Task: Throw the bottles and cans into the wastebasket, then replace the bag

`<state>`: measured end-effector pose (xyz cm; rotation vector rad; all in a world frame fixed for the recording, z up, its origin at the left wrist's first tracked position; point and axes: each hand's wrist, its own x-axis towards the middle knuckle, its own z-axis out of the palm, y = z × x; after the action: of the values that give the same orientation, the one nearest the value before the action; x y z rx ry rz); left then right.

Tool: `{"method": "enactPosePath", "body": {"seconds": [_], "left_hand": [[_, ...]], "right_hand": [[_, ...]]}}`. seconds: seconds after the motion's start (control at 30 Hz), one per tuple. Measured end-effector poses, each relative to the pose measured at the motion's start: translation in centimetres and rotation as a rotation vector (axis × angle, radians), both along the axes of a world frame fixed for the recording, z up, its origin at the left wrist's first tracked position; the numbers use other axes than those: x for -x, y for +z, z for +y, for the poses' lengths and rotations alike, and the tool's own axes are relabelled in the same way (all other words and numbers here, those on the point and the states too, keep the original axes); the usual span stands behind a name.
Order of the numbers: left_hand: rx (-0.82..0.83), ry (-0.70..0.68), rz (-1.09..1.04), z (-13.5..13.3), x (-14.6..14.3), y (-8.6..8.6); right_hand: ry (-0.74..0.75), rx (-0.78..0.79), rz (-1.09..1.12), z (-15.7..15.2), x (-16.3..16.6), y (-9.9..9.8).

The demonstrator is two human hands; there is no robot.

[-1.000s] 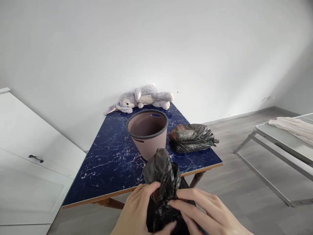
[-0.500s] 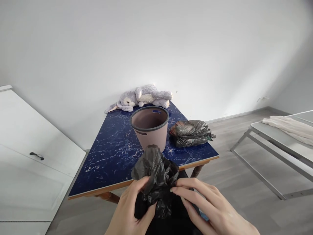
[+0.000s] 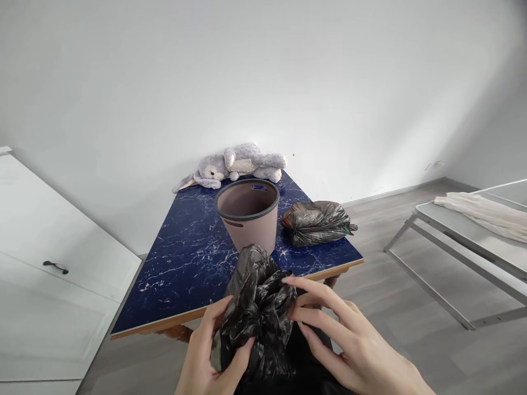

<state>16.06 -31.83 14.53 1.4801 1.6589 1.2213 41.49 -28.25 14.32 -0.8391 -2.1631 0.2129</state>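
Note:
A crumpled black plastic bag (image 3: pixel 255 307) is held low in front of me, before the table's near edge. My left hand (image 3: pixel 206 356) grips its left side, thumb and fingers closed on the plastic. My right hand (image 3: pixel 346 340) pinches the bag's right side with its fingertips, the other fingers spread. Beyond the bag, a pinkish-brown bin (image 3: pixel 248 214) with a dark rim stands upright and unlined on the blue marbled table (image 3: pixel 181 263). A filled, tied black bag (image 3: pixel 316 222) lies on the table to the bin's right.
A grey plush rabbit (image 3: pixel 234 164) lies at the table's far edge against the white wall. A white cabinet with a black handle (image 3: pixel 53 267) stands at left. A grey metal-framed rack with pale cloth (image 3: pixel 481 211) is at right. Grey wood floor lies between.
Both hands have been working the crumpled black bag, which has shifted a little left and bunched differently. My right fingers have spread more. The view has drifted slightly.

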Motion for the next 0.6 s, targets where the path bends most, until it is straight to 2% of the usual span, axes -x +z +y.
{"method": "enactPosePath", "body": {"seconds": [0.2,0.47,0.6], "left_hand": [[-0.02,-0.001,-0.015,0.0,-0.2,0.1],[0.004,0.089,-0.028,-1.7,0.5,0.9],[0.007,0.078,-0.044,-1.7,0.8,1.2]], "right_hand": [[0.005,0.005,0.002,0.4,0.0,-0.7],[0.021,-0.019,0.036,-0.7,0.6,-0.2],[0.005,-0.031,0.018,-1.2,0.5,-0.1]]}}
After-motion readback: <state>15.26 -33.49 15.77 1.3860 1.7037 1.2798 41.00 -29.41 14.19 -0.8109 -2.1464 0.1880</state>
